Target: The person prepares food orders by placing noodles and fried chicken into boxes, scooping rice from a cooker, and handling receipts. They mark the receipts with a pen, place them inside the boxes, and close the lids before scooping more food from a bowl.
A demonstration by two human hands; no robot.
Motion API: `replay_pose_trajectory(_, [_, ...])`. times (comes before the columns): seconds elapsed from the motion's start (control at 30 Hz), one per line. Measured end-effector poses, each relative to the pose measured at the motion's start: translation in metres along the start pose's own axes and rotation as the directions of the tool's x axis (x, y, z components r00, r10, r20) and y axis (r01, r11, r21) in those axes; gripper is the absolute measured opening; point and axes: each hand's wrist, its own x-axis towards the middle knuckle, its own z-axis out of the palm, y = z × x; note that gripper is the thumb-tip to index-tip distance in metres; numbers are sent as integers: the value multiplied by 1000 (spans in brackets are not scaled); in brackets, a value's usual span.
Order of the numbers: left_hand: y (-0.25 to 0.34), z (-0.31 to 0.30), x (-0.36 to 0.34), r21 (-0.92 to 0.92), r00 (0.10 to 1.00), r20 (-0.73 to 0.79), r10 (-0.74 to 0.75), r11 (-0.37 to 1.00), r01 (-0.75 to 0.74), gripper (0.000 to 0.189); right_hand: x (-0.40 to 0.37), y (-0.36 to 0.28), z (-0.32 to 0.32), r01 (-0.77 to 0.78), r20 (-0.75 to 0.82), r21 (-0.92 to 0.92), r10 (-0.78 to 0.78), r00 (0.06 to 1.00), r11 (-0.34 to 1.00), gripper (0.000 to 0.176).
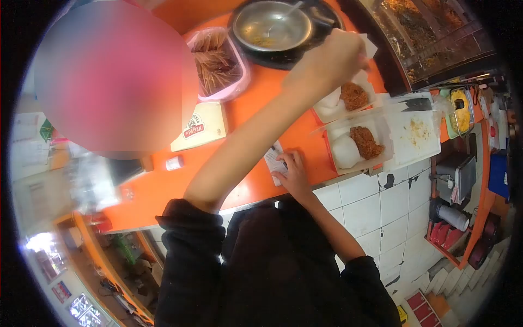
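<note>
My left hand (340, 57) is stretched to the upper right, above the food boxes, its fingers closed on a small white piece of paper (369, 46). Below it lie an open box with rice and fried chicken (354, 96) and a second one with a white rice mound (346, 151) beside brown chicken (366, 143). My right hand (294, 173) rests near the counter's front edge on a narrow printed paper (272, 162). Its fingers are curled round a thin dark item, too small to name.
On the orange counter (245, 188) are a metal pan (272, 27), a pink-rimmed tub of brown strips (218, 65), a printed carton (204, 128) and a small white container (174, 163). A white tray (417, 133) stands at right. A blurred area covers the upper left.
</note>
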Motion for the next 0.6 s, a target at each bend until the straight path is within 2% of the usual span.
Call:
replay_pose_trajectory(0.07, [4,1,2,12,999,-31,15,1000,-15,13,1,0,-1,-1,4,5,1,1000,1000,43])
replay_pose_trajectory(0.13, [11,-3,6,97,982,-95,165,983,-156,12,2,-2,-5,16,13,-2,-16,1000,1000,43])
replay_pose_trajectory(0.33, [33,-16,2,32,959,-129,251,968,-249,9,3,-5,-7,26,19,20,-26,999,999,43])
replay_pose_trajectory(0.43, [43,-17,-9,-85,982,-26,188,978,-190,10,4,-5,-6,27,18,24,-28,999,999,42])
replay_pose_trajectory(0.53, [81,-18,-29,111,984,111,137,983,-149,11,4,-3,-6,32,16,-20,-32,999,999,44])
replay_pose_trajectory(0.6, [84,2,-36,128,964,190,185,969,-211,11,2,6,1,56,12,-30,-55,998,998,47])
